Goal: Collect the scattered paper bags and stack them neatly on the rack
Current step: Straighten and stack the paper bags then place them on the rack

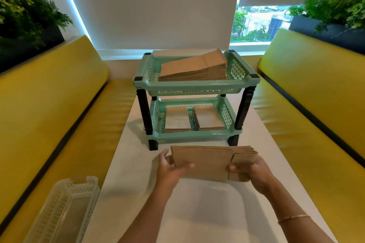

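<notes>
Two hands squaring a bag bundle before the rack.
We are gripping the paper bags (209,162), left hand (169,169) and right hand (250,169) pinching opposite ends; next we judge a lift onto the rack (195,85).

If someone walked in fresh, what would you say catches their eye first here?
Probably the mint-green two-tier rack mid-table, with a sloping stack of brown bags on its top shelf. Just in front, the left hand and right hand grip a bundle of paper bags. Bright yellow benches flank the white table.
</notes>
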The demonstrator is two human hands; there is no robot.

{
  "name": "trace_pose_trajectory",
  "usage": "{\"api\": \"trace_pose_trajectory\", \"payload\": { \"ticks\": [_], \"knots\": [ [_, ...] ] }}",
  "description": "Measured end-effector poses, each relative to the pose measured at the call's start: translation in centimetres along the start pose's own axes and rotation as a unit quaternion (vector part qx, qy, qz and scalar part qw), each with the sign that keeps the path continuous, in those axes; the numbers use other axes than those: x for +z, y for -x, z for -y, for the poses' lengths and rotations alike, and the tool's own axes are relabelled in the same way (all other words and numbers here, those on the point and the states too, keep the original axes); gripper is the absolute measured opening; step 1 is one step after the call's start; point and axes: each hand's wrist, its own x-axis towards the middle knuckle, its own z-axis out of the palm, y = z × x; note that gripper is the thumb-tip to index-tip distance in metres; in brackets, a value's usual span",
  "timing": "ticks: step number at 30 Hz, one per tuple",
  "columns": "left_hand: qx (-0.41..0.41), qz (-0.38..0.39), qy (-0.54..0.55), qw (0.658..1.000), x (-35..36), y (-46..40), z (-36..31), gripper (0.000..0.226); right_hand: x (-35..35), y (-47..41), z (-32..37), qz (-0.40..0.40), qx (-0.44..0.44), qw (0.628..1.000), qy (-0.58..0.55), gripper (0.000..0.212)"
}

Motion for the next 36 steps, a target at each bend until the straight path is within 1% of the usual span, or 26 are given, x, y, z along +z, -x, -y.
{"api": "trace_pose_trajectory", "payload": {
  "ticks": [1,3,5,6,8,10,12,15,17,18,20,21,23,24,25,26,27,28,29,31,32,34,36],
  "knots": [
    [0.025,0.021,0.026,0.999,-0.1,0.2,-0.4,0.089,-0.1,0.0,0.0,-0.001,-0.014,1.000,-0.009,0.073],
    [0.069,0.030,0.011,0.997,-0.1,0.7,-0.8,0.068,0.0,0.2,-0.1,-0.005,-0.031,0.999,-0.015,0.060],
    [0.082,0.028,-0.014,0.996,0.1,1.3,-0.5,0.057,0.6,0.7,-0.8,-0.013,-0.034,0.999,-0.013,0.042],
    [0.076,0.032,-0.005,0.997,0.2,1.7,0.0,0.055,1.1,0.9,-1.5,-0.028,-0.027,0.999,-0.009,0.039],
    [0.063,0.028,0.011,0.998,0.5,2.2,1.1,0.050,1.8,1.0,-3.0,-0.077,-0.012,0.997,0.007,0.040],
    [0.057,0.009,0.011,0.998,0.8,2.5,1.6,0.043,2.2,0.9,-3.6,-0.105,-0.012,0.994,0.008,0.038],
    [0.056,0.001,0.013,0.998,0.9,2.3,1.1,0.039,2.3,0.5,-3.1,-0.112,-0.020,0.993,-0.007,0.036],
    [0.069,0.020,-0.001,0.997,0.5,1.5,0.3,0.041,2.0,0.1,-1.6,-0.099,-0.043,0.994,-0.020,0.037],
    [0.060,0.031,-0.048,0.997,-0.3,1.3,0.3,0.044,1.9,0.1,-1.3,-0.088,-0.051,0.995,-0.018,0.040],
    [0.052,0.041,-0.100,0.993,-0.7,1.2,0.5,0.045,1.8,0.1,-1.3,-0.089,-0.054,0.995,0.002,0.041],
    [0.038,0.079,-0.222,0.971,-1.6,1.3,0.9,0.047,1.5,0.4,-1.2,-0.083,-0.059,0.993,0.057,0.040],
    [0.038,0.094,-0.257,0.961,-2.1,1.3,0.8,0.046,1.2,0.5,-1.0,-0.078,-0.065,0.991,0.087,0.041],
    [0.049,0.108,-0.278,0.953,-2.7,1.1,-0.5,0.039,0.6,0.5,-0.2,-0.069,-0.072,0.985,0.144,0.045],
    [0.059,0.102,-0.266,0.957,-2.9,1.2,-1.6,0.030,0.3,0.5,0.1,-0.064,-0.072,0.981,0.166,0.045],
    [0.072,0.095,-0.221,0.968,-2.8,1.3,-2.8,0.021,0.1,0.3,0.3,-0.060,-0.071,0.979,0.180,0.043],
    [0.087,0.089,-0.151,0.981,-2.7,1.6,-4.0,0.018,0.0,0.2,0.4,-0.055,-0.071,0.979,0.185,0.039],
    [0.109,0.084,-0.077,0.987,-2.2,1.9,-5.1,0.020,0.2,0.1,0.4,-0.053,-0.068,0.980,0.182,0.032],
    [0.136,0.086,-0.018,0.987,-1.6,2.3,-6.1,0.023,0.6,0.0,0.3,-0.050,-0.063,0.981,0.177,0.026],
    [0.163,0.093,0.014,0.982,-0.8,2.8,-6.9,0.025,1.2,0.0,0.0,-0.050,-0.062,0.982,0.169,0.022],
    [0.190,0.116,0.011,0.975,0.9,3.3,-7.3,0.024,2.7,-0.2,-1.1,-0.059,-0.055,0.987,0.136,0.025],
    [0.190,0.128,-0.004,0.973,1.7,3.4,-7.0,0.023,3.4,-0.3,-2.0,-0.068,-0.042,0.990,0.120,0.028],
    [0.158,0.138,-0.050,0.977,2.8,2.8,-4.9,0.022,4.7,-0.4,-3.8,-0.082,-0.006,0.992,0.100,0.029],
    [0.108,0.123,-0.106,0.981,3.3,2.1,-2.5,0.036,5.5,-0.4,-5.1,-0.095,0.005,0.991,0.095,0.033]
  ]
}}
